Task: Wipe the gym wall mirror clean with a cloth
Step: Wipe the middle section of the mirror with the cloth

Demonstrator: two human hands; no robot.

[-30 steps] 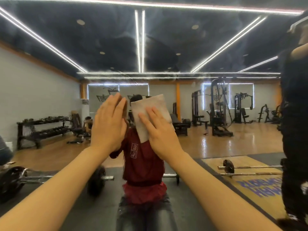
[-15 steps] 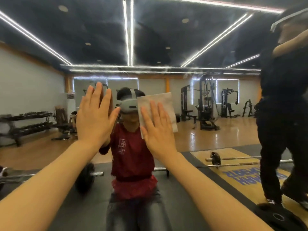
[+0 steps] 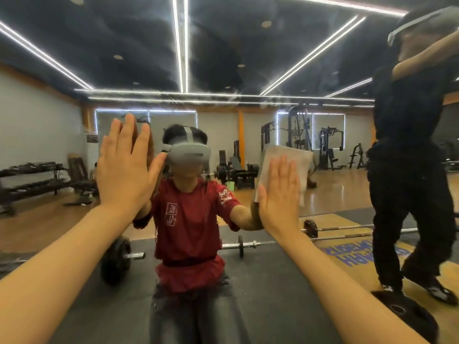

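Wiping is underway: the right hand (image 3: 278, 192), fingers straight, presses the grey cloth (image 3: 285, 167) flat on the wall mirror (image 3: 248, 70), the left hand (image 3: 124, 167) rests spread on the glass, and hazy smears above likely remain uncleaned.

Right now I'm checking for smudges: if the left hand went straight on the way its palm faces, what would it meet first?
The mirror itself, it seems. The left hand is flat and bare, fingers up, and its reflection meets it at the fingertips, so it looks at or almost on the glass. The cloth is under the right hand.
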